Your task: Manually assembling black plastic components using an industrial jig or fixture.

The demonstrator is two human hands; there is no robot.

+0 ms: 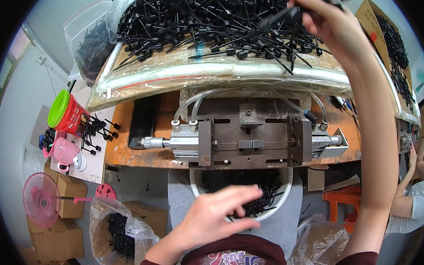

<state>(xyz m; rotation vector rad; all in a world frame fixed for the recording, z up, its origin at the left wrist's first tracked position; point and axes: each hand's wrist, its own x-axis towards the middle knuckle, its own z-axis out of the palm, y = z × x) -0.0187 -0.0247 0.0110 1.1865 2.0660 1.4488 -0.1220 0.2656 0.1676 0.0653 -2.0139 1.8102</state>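
- A blurred black plastic rod-shaped piece point(279, 18) is pinched in the curled fingers of the right hand point(329, 17), over the right end of a broad heap of similar black pieces point(184, 20).
- The left hand point(212, 215) is held loosely open, fingers parted, over the near left rim of a round white plastic tub point(288, 187), in which more black rods point(226, 179) are gathered.

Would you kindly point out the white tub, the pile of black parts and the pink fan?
White tub point(286, 187): head view, right side rim.
Pile of black parts point(198, 21): head view, middle.
Pink fan point(41, 199): head view, round grille.
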